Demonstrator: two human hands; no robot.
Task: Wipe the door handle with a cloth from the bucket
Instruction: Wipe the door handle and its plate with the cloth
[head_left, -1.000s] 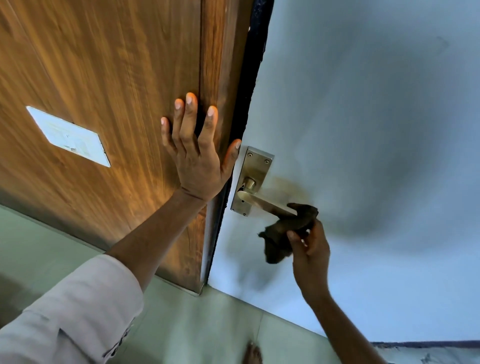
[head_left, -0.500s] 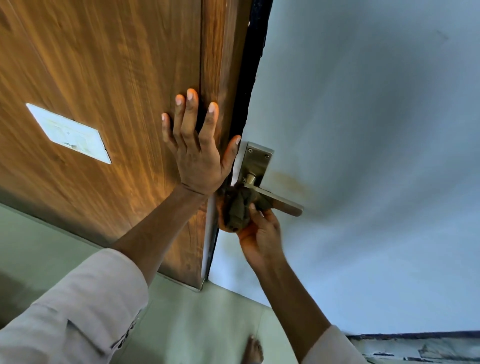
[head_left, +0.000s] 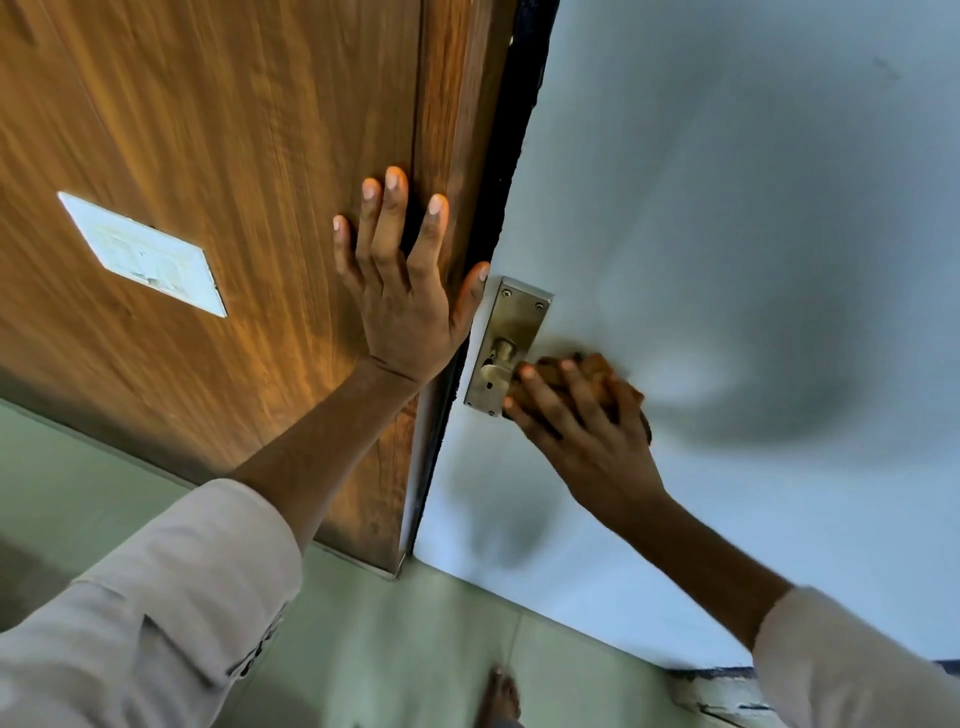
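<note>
On the door handle (head_left: 501, 358), right hand (head_left: 587, 431) grips cloth (head_left: 582, 371); left hand (head_left: 402, 301) lies flat, open.

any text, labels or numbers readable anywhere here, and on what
None can be read.
White plate on the wooden panel: faint marks, too blurred to read.
Metal backplate of the door handle: screws and a keyhole only, no lettering visible.
Cloth in the right hand: no print visible.
Sleeve of the left arm: dark marks at the cuff, illegible.
</note>
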